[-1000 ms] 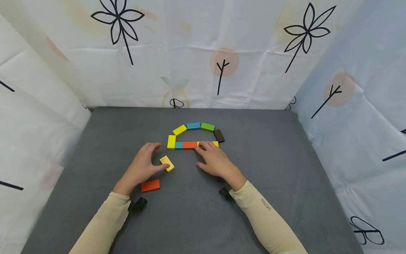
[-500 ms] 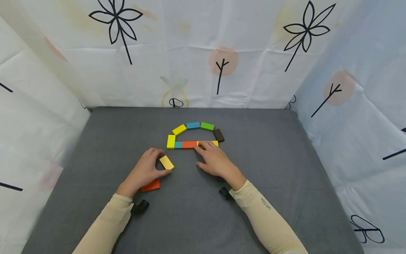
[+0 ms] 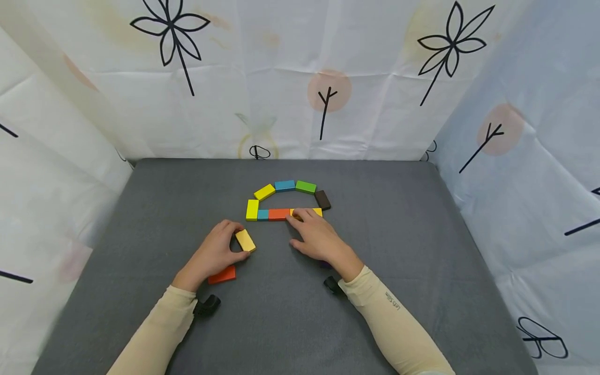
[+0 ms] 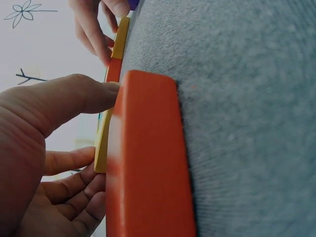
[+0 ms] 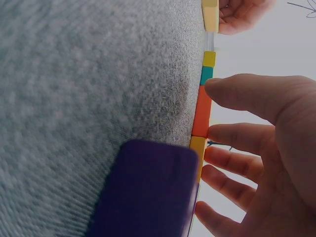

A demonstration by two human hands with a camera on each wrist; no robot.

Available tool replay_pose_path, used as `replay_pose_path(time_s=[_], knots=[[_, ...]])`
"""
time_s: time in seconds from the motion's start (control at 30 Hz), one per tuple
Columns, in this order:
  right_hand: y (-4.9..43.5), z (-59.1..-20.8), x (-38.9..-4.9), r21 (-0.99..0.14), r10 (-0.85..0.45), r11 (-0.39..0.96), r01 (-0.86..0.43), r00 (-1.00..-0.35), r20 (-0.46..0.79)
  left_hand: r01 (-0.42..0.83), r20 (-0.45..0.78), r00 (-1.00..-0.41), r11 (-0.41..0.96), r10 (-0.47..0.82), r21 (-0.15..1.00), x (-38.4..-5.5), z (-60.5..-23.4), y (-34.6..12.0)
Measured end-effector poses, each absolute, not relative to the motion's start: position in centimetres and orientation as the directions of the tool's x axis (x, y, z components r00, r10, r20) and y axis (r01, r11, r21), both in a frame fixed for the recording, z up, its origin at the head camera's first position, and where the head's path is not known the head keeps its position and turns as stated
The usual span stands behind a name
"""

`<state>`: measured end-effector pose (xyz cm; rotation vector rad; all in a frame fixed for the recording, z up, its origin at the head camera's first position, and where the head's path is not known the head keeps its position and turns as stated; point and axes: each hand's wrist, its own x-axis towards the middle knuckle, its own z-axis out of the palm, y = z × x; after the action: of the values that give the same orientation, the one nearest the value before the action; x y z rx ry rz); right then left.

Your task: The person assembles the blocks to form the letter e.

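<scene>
The pale yellow block (image 3: 246,240) is a flat, plain oblong, lying slanted left of centre in the head view, its upper face bare to the camera. The left hand (image 3: 213,252) is partly closed, pinching it end to end between thumb and fingers. The right hand (image 3: 316,237), in mid-frame, is loosely spread, gripping nothing, its fingertips at a golden-yellow block (image 5: 197,153) in a straight row. The right wrist view shows a purple block (image 5: 145,190) large at the bottom, which the right wrist almost covers in the head view. The left wrist view shows the length of an orange block (image 4: 153,153), partly behind the left hand from above. Blue (image 3: 284,185), green (image 3: 306,186) and brown (image 3: 323,200) blocks curve above the row.
</scene>
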<state>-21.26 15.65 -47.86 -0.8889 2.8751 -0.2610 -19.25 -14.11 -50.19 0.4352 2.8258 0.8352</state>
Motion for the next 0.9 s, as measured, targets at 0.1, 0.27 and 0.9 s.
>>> replay_pose_path(time_s=[0.1, 0.27, 0.9], knots=[[15.7, -47.9, -21.2, -0.202, -0.567, 0.813, -0.546, -0.821, -0.063, 0.251, -0.06, -0.939, 0.792, 0.34, 0.556, -19.4, -50.1, -14.3], [15.7, -47.9, -21.2, -0.202, -0.565, 0.814, -0.544, -0.822, -0.064, 0.263, -0.043, -0.937, 0.78, 0.348, 0.568, -19.9, -49.6, -14.2], [15.6, -47.9, -21.3, -0.203, -0.567, 0.813, -0.546, -0.821, -0.063, 0.335, -0.01, -0.909, 0.744, 0.416, 0.578, -21.7, -48.9, -13.2]])
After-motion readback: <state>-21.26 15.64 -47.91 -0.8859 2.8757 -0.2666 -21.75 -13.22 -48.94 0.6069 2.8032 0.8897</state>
